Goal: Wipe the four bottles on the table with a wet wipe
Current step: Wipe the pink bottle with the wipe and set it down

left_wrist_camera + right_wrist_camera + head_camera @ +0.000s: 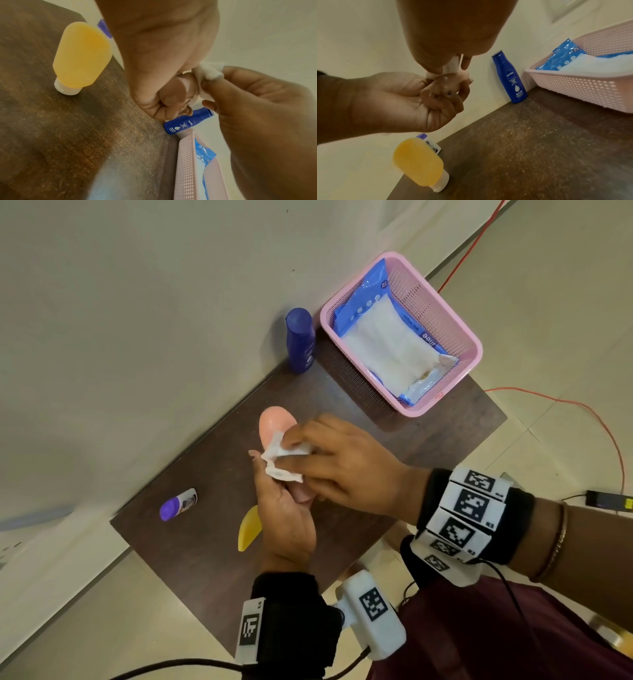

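I count four bottles, one wet wipe in use, one basket and one pack of wipes. My left hand (286, 518) curls its fingers round the cap end of the pink bottle (272, 424), lifted above the dark table (428, 436); its long axis runs away from me, rounded bottom pointing toward the wall. My right hand (346, 463) pinches the crumpled wet wipe (282, 462) against the bottle's side, just beyond my left fingers. The yellow bottle (82, 54) stands on its white cap beside my left hand. The small purple-capped bottle (178, 504) stands near the table's left edge. The blue bottle (509, 77) stands upright by the wall, just beside the pink basket (442, 302) holding the blue pack of wipes (387, 347).
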### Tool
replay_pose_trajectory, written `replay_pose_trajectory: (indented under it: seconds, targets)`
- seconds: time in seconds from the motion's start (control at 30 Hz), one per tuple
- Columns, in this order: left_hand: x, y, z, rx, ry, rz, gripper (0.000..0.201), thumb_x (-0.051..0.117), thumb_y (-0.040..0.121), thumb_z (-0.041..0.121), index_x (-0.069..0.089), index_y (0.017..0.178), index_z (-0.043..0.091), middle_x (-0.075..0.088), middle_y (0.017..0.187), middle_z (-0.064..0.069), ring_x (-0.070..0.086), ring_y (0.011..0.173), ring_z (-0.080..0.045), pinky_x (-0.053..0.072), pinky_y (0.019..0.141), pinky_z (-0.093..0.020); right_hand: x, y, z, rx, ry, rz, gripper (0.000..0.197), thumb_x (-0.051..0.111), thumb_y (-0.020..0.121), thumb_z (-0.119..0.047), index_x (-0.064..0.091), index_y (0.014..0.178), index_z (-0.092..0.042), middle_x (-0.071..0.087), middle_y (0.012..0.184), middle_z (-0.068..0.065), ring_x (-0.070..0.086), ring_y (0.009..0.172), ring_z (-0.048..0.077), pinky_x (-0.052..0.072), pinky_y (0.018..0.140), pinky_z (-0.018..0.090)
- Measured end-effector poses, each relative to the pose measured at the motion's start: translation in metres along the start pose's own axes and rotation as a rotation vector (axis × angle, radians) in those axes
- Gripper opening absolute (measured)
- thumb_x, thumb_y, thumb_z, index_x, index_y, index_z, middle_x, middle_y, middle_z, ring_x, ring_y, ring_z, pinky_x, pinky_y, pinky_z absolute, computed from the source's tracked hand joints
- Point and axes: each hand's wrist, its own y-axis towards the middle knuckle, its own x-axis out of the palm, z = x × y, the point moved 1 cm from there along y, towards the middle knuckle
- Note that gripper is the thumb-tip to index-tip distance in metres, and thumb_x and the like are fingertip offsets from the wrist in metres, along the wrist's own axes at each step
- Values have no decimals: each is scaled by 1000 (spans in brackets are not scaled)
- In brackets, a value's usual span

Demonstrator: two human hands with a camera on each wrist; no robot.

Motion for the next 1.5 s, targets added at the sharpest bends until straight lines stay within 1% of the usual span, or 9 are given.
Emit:
replay_pose_trajectory:
  seconds: [0.17, 0.33, 0.57, 0.73, 0.93, 1.03, 1.23, 1.4, 1.5]
  targets:
    - [10, -3, 0, 81, 51, 5, 60, 12, 101, 47, 68, 85, 32, 72, 70, 15, 64, 61, 1, 49, 55, -16, -8, 23, 7, 62, -26, 33, 32, 47, 86, -19, 68, 106, -5, 61, 101, 19, 53, 93, 26, 42, 76, 29]
    - [9, -3, 1, 73, 52, 39, 45, 25, 97, 52, 59, 97, 22, 65, 61, 6, 51, 53, -12, 39, 44, -22, -16, 33, 20, 301, 34, 93, 26, 53, 87, -14, 64, 106, -1, 63, 102, 15, 61, 89, 24, 40, 78, 22]
    - [11, 2, 9, 43, -97, -41, 50, 25, 96, 51, 57, 118, 20, 66, 116, -3, 61, 105, -16, 49, 91, -31, 0, -5, 4, 194, -5, 114, 31, 45, 95, -22, 65, 111, -6, 62, 94, 15, 50, 82, 25, 42, 65, 32]
    - [5, 2, 12, 59, -141, -119, 55, 15, 98, 51, 60, 117, 26, 63, 124, -4, 59, 117, -22, 47, 100, -43, 9, -31, -2, 19, 22, 83, 33, 37, 99, -21, 67, 109, -10, 63, 95, 16, 51, 87, 26, 44, 69, 33]
    - [7, 1, 5, 5, -219, -124, 54, 27, 93, 51, 68, 114, 21, 58, 133, -7, 52, 126, -22, 34, 110, -43, 1, -7, 19, 204, 87, 144, 25, 57, 88, -14, 67, 109, -8, 63, 98, 14, 56, 91, 22, 43, 79, 26]
    - [11, 1, 4, -27, -194, -52, 48, 30, 93, 52, 51, 127, 25, 52, 138, -12, 51, 124, -26, 34, 109, -48, -3, 17, 22, 280, 142, 185, 27, 54, 88, -16, 67, 109, -6, 63, 102, 12, 58, 93, 19, 46, 81, 24]
    - [11, 3, 6, 8, -219, -67, 44, 32, 91, 52, 57, 114, 25, 68, 111, -3, 63, 105, -17, 44, 101, -39, 8, 14, 14, 360, 226, 140, 42, 45, 89, -19, 55, 127, -5, 60, 112, 11, 53, 98, 12, 34, 84, 4]
    - [3, 5, 9, 65, -199, -79, 39, 37, 91, 43, 56, 119, 24, 65, 122, 0, 57, 118, -15, 39, 107, -39, 23, -21, -2, 368, 330, 69, 44, 44, 89, -14, 48, 132, -3, 61, 115, 16, 59, 101, 23, 44, 90, 25]
    - [-1, 8, 9, 82, -98, -78, 46, 35, 94, 39, 39, 137, 23, 69, 115, -2, 62, 112, -12, 44, 99, -39, 25, -33, -7, 390, 428, 48, 48, 52, 87, -1, 44, 134, -1, 60, 121, 15, 56, 108, 18, 42, 94, 17]
